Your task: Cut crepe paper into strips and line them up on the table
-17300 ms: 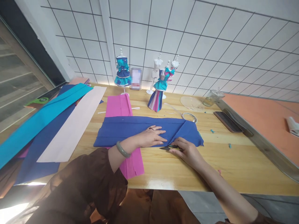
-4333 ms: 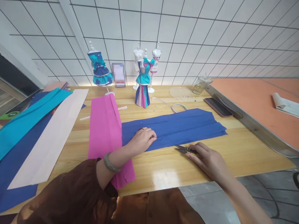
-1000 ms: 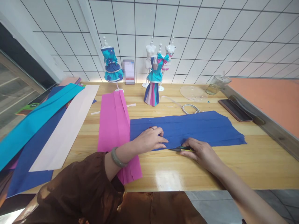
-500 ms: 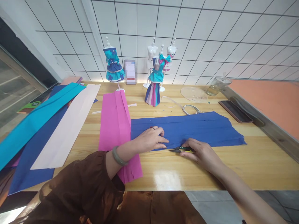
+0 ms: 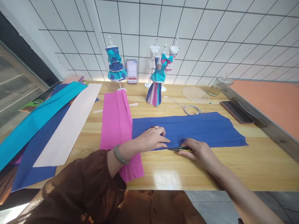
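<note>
Take the middle of the blue cloth (image 5: 198,127) as dial centre, 12 o'clock pointing to the far side. Locate the cloth flat on the wooden table (image 5: 175,169), stretched lengthwise from 9 to 3 o'clock, with the magenta cloth (image 5: 115,118) at 9 o'clock, the tape roll (image 5: 185,110) at 12 and the dark phone (image 5: 237,112) at 2.

Right hand (image 5: 198,151): at about 5 o'clock, closed around the small snips (image 5: 185,148), with blades directed to 9 o'clock along the near edge. Blade opening: cannot tell. Left hand (image 5: 151,138): at about 9 o'clock, resting on the cloth, thumb and index finger slightly apart, clamped on nothing visible.

Step in hand, as judged from blade placement: trimming at the near edge. Press the cloth down with light, even force just ahead of the blades, and smooth any crease toward 12 o'clock before closing. Hold the snips low, nearly parallel to the tabletop. Use short closures, without twisting the wrist, to avoid a jagged line. Check for a folded underlayer before each closure. Guard the left fingertips, lying close to the blade line, by shifting toward 10 o'clock before advancing the snips
</note>
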`<state>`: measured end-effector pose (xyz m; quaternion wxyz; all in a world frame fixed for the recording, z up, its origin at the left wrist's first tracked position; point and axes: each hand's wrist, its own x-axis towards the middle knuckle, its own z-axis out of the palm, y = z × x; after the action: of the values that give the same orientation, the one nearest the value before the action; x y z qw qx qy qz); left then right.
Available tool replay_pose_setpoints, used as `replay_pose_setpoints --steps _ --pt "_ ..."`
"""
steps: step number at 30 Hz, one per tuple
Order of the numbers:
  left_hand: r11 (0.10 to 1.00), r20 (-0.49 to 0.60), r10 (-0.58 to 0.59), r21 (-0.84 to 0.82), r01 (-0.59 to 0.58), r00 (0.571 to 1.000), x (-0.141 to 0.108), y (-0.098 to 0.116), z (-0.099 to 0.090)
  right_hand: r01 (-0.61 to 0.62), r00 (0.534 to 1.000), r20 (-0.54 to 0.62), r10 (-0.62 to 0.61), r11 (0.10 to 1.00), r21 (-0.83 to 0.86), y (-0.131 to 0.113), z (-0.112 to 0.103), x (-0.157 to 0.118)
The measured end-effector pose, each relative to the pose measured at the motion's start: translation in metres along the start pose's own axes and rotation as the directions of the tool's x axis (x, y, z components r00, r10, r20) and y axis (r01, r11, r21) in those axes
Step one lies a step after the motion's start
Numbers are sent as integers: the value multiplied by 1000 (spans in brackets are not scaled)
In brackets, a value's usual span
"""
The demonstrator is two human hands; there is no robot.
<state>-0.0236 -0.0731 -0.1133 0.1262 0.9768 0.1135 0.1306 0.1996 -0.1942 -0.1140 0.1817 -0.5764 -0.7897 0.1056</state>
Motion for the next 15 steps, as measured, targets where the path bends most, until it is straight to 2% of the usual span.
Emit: replay_pose_setpoints --steps 15 --pt "1000 8 -25 -15 26 1000 0 1 -1 -3 1000 20 4 1000 -18 -6 -3 2"
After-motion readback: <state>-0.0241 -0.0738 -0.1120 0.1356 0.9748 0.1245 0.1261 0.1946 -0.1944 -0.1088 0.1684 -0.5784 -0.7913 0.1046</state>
